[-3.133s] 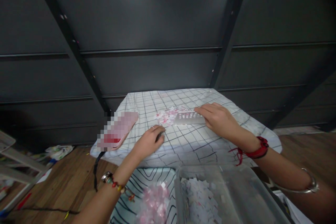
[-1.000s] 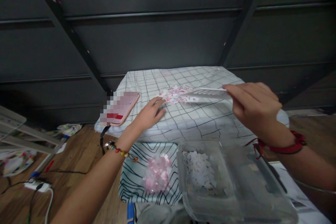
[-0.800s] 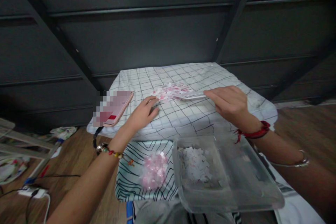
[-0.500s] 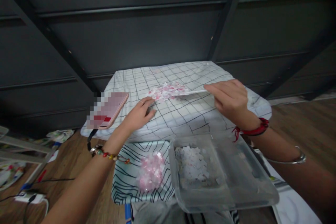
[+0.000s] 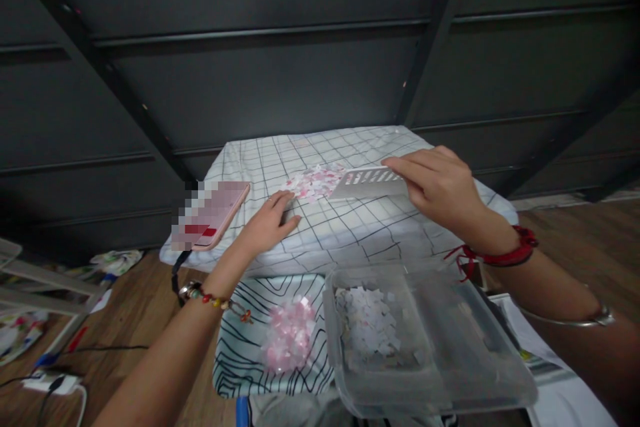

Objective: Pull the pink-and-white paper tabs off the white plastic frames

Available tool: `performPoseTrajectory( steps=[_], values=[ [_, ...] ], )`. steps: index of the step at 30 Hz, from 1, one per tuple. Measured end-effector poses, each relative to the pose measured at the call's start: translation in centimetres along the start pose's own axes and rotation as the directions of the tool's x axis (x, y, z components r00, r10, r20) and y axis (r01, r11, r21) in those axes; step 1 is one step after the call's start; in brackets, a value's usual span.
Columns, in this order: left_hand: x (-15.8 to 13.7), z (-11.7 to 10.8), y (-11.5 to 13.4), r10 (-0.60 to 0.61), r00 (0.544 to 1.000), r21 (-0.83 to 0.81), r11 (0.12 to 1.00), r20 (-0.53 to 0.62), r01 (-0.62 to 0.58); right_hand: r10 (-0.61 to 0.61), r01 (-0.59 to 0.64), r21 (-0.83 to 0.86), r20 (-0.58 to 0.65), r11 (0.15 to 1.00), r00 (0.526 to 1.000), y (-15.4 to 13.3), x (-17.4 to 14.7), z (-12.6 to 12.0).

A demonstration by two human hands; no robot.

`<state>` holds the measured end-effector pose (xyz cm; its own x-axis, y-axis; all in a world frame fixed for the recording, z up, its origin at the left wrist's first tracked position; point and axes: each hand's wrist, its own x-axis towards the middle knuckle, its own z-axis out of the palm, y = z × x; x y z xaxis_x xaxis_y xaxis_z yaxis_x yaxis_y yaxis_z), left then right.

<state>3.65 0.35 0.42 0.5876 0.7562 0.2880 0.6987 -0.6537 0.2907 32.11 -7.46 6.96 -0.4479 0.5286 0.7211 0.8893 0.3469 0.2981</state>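
My right hand [image 5: 440, 190] pinches a flat, slotted white spatula-like piece [image 5: 370, 181], its broad face tilted toward me. The piece's left end meets a pile of small white, pink and red paper bits [image 5: 315, 181] on the checked cloth [image 5: 350, 230]. At the pile's near left edge, my left hand [image 5: 270, 221] lies with fingers stretched out, fingertips touching or very close to the bits. The part of the slotted piece inside my right hand is hidden.
Nearer me, a striped tray [image 5: 235, 347] holds pink shiny bits [image 5: 290, 333]. Beside it a clear plastic box [image 5: 475, 347] holds white paper scraps [image 5: 367, 320]. A phone [image 5: 215, 217] lies at the cloth's left. A dark panelled wall [image 5: 260, 87] stands behind.
The slotted piece has turned from nearly edge-on, so its slotted face now shows. My left hand stays beside the pile, and the whole view has shifted slightly.
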Motion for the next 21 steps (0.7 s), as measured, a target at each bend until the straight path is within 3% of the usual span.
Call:
performPoseTrajectory(
  steps=[12, 21],
  values=[
    [-0.2, -0.3, 0.1, -0.009, 0.999, 0.025, 1.0, 0.033, 0.008, 0.096, -0.089, -0.095, 0.073, 0.991, 0.993, 1.7, -1.3, -1.0],
    [-0.2, -0.5, 0.4, -0.034, 0.999, 0.016, 0.999, 0.034, 0.033, 0.068, -0.055, -0.184, 0.065, 0.981, 0.996, 1.2, -0.6, -0.6]
  ],
)
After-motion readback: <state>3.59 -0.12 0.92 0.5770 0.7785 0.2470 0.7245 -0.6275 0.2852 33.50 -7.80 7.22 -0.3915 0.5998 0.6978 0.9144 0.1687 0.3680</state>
